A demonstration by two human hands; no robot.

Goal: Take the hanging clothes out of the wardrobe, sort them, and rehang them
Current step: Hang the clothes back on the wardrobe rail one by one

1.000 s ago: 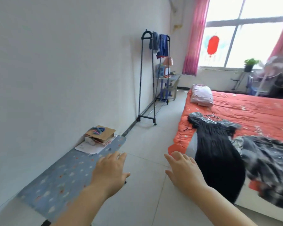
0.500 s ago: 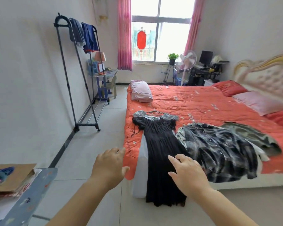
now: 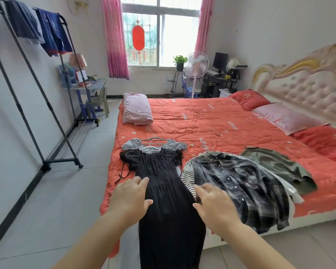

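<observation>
A long black dress (image 3: 163, 191) on a hanger lies over the near edge of the red bed (image 3: 211, 121), its hem hanging to the floor. A grey garment (image 3: 173, 145) on a hanger lies under its top. To the right lie a dark plaid shirt (image 3: 239, 183), a striped top (image 3: 187, 175) beneath it and an olive garment (image 3: 275, 166). My left hand (image 3: 129, 200) hovers with relaxed fingers at the dress's left edge. My right hand (image 3: 214, 204) is held out the same way between dress and plaid shirt. Both hold nothing.
A black clothes rack (image 3: 37, 98) stands by the left wall with blue garments (image 3: 49, 32) draped over its top bar. A folded pink quilt (image 3: 136, 109) and pillows (image 3: 283, 117) lie on the bed. A small table (image 3: 91, 88), fan (image 3: 197, 65) and desk stand under the window.
My view has swung right from the wall and floor to the bed. Both hands have come forward over the black dress and the plaid shirt.
</observation>
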